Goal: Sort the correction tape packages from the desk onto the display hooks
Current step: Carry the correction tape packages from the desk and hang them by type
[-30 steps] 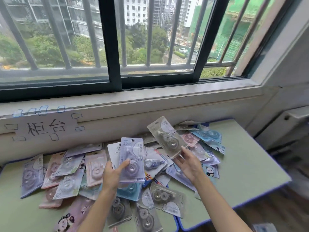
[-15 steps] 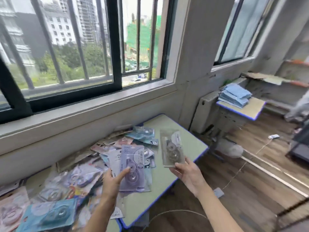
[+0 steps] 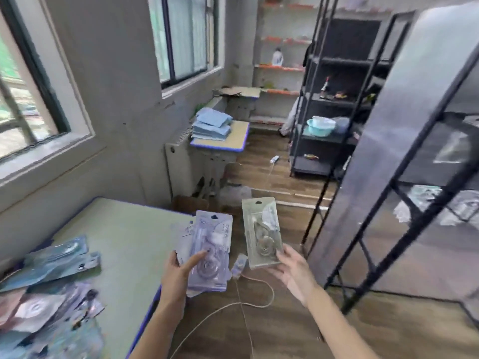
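Lying in a loose heap at the far left, blurred blue, pink and purple correction tape packages cover the near end of the pale green desk with a blue edge. Just past the desk's right edge, the left hand grips a small stack of lilac plastic-fronted correction tape packages, thumb pressed across the front, fingers curled behind. Beside it, apart, the right hand pinches the bottom corner of a clear, greenish blister package, held upright over the brown wooden floor. A thin white cable trails below. At the right stands a black metal-framed rack.
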`<state>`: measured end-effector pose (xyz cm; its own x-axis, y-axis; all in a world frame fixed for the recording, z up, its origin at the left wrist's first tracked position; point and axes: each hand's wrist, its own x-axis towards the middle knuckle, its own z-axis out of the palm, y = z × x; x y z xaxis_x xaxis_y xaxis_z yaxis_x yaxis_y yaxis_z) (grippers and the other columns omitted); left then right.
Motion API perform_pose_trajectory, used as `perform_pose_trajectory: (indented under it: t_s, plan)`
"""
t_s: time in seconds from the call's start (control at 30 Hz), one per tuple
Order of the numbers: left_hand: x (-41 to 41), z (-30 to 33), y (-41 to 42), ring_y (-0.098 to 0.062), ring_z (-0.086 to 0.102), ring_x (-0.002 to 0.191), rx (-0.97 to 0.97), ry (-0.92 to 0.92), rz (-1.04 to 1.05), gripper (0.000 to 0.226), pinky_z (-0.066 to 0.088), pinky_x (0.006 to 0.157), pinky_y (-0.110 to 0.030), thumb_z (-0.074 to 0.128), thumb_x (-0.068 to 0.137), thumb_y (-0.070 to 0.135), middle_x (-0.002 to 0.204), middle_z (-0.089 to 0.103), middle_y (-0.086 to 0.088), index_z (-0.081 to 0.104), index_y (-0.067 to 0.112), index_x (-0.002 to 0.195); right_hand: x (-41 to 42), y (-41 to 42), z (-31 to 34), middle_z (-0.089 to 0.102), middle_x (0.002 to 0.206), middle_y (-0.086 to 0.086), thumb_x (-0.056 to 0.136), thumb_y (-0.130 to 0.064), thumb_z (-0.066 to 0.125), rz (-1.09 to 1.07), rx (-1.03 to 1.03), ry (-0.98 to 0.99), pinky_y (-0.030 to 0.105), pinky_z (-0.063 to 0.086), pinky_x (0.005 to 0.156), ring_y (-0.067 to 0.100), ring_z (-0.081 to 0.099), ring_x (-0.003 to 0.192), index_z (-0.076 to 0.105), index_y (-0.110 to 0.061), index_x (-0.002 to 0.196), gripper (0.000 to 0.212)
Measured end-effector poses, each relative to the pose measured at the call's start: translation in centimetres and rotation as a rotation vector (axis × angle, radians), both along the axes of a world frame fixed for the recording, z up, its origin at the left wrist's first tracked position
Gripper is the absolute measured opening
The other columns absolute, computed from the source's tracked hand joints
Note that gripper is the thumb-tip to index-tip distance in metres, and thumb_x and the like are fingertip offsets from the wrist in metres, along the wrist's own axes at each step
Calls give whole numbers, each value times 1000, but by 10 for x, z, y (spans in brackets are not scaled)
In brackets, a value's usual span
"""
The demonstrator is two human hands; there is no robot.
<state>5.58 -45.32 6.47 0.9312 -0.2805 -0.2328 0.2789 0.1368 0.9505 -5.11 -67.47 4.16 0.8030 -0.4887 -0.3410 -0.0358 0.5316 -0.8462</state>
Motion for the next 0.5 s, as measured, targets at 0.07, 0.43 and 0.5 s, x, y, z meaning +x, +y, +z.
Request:
perform_pose_trajectory:
  t_s: [0.07, 0.43, 0.5]
  plan:
    - [8, 0, -27, -23, 68, 96, -3, -12, -128, 48, 53, 91, -51, 86, 67, 19, 101, 72, 3, 60, 13, 107, -13, -16, 1, 68, 109, 17, 98, 1, 43, -91, -20, 9, 35, 60, 74, 28, 68, 92, 57, -3, 112, 20]
    - [19, -4, -134, -31, 72, 91, 46, -13, -602, 73, 57, 78, -61, 88, 47, 39, 102, 75, -5, 62, 12, 109, -88, -47, -3, 67, 112, 16, 99, -1, 42, -615, -9, 0, 37, 54, 80, 27, 67, 93, 54, -2, 117, 22]
    - [12, -5, -149, -30, 73, 89, 43, -12, -667, 69, 57, 69, -63, 87, 50, 36, 100, 75, -5, 61, 11, 108, -104, -47, -6, 69, 109, 15, 99, -1, 42, -685, -19, 7, 35, 54, 78, 27, 68, 93, 56, -2, 116, 22]
